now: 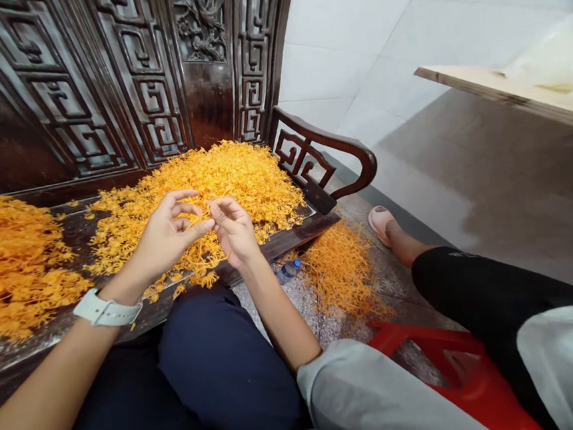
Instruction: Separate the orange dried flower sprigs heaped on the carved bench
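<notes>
My left hand [165,235] and my right hand [234,231] meet above a large heap of orange sprigs [233,179], their fingertips pinching a thin orange sprig [207,238]. The heap lies on the dark carved wooden bench seat [279,246]. Another orange heap [13,266] spreads to my left, and a third [339,270] lies on the floor to my right. A white smartwatch [105,309] sits on my left wrist.
A carved bench armrest [328,151] rises right of the heap, below a carved dark panel [74,79]. A plastic water bottle [289,271] lies on the floor. Nearby are a red plastic stool [444,362] and another person's leg [493,284], with a pink slipper [382,225].
</notes>
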### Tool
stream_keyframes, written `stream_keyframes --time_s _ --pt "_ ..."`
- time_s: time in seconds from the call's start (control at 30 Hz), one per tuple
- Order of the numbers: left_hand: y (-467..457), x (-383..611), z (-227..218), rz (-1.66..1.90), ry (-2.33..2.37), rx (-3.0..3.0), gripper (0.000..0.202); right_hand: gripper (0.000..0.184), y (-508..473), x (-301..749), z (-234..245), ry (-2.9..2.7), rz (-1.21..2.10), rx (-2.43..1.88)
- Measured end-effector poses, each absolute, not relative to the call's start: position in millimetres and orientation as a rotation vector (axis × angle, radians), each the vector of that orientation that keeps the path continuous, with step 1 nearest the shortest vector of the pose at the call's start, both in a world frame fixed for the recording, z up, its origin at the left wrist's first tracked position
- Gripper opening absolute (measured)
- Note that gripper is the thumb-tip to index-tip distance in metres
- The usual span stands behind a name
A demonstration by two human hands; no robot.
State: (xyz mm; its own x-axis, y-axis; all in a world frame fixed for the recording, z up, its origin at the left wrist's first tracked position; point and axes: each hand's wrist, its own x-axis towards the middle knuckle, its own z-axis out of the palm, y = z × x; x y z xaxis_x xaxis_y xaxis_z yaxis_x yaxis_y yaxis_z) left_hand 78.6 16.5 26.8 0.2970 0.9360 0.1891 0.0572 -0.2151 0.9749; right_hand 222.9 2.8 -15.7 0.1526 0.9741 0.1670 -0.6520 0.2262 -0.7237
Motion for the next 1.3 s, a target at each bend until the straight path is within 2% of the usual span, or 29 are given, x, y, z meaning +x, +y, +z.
stream_keyframes --time_s 0.23,0.37,0.5,0.73,0.87,1.07,1.3 --pt "16.0 74.0 23.5 1.015 1.007 1.762 0.032 0.024 0.9 221.6 -17.0 -0.773 1.166 -0.636" --pt "12.8 74.5 26.2 1.06 0.982 1.723 0.037 0.02 1.9 223.1 -18.3 -0.751 1.145 -0.665" --pt "10.2 76.6 28.4 1.065 1.012 1.591 0.029 0.023 -2.9 222.2 -15.1 -0.765 1.142 -0.616" --pt "15.1 69.8 30.2 1.241 1.086 1.157 0.025 0.027 -24.5 221.9 3.7 -1.123 0.809 -0.653" --pt "26.9 44.7 18.1 1.327 1.157 1.062 0.027 0.025 -26.0 231.9 9.1 -1.02 0.849 -0.599" --pt "31.9 27.0 10.1 1.43 1.076 1.027 0.038 0.034 -21.5 227.8 -0.5 -1.007 0.825 -0.638" --pt "30.0 29.9 20.2 1.661 1.093 1.05 0.029 0.039 -20.4 218.0 -2.4 -1.125 0.791 -0.602"
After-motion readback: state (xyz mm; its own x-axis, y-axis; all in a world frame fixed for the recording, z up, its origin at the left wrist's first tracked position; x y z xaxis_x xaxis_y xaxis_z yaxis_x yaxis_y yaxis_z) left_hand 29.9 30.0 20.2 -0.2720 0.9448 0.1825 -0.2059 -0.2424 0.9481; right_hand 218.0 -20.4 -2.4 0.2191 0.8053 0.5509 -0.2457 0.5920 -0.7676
